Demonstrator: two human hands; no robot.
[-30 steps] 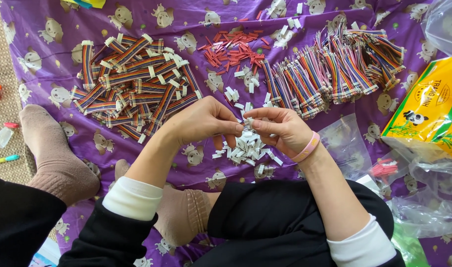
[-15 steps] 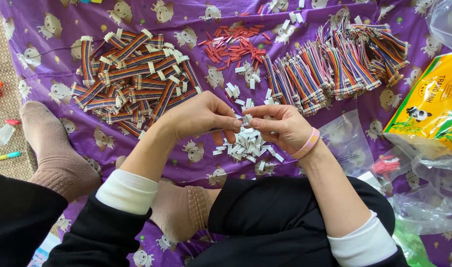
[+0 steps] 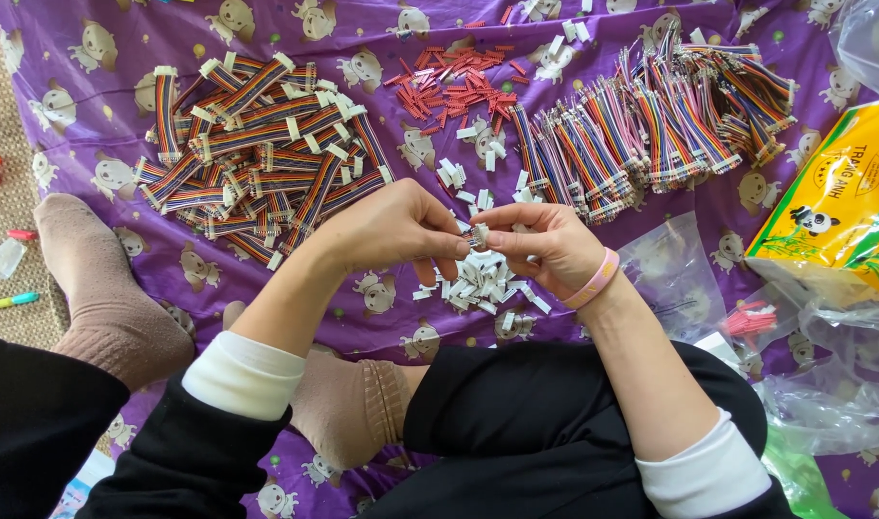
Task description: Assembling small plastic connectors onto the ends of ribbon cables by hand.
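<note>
My left hand [image 3: 396,231] and my right hand [image 3: 540,245] meet fingertip to fingertip over a purple printed cloth [image 3: 382,317]. Together they pinch a small white plastic connector [image 3: 478,234]. Whether wires are attached to it is hidden by the fingers. Just below the hands lies a small heap of white connectors [image 3: 483,284]. A pink band [image 3: 595,279] circles my right wrist.
A pile of rainbow ribbon cables with white ends [image 3: 252,154] lies at left, another bundle of cables [image 3: 641,125] at right, small red pieces [image 3: 454,86] between them. Clear plastic bags [image 3: 665,274] and a yellow-green package [image 3: 838,216] sit at right. My socked foot [image 3: 103,288] rests at left.
Both hands stay together on the white connector; the fingers shifted slightly and the view drifted a little.
</note>
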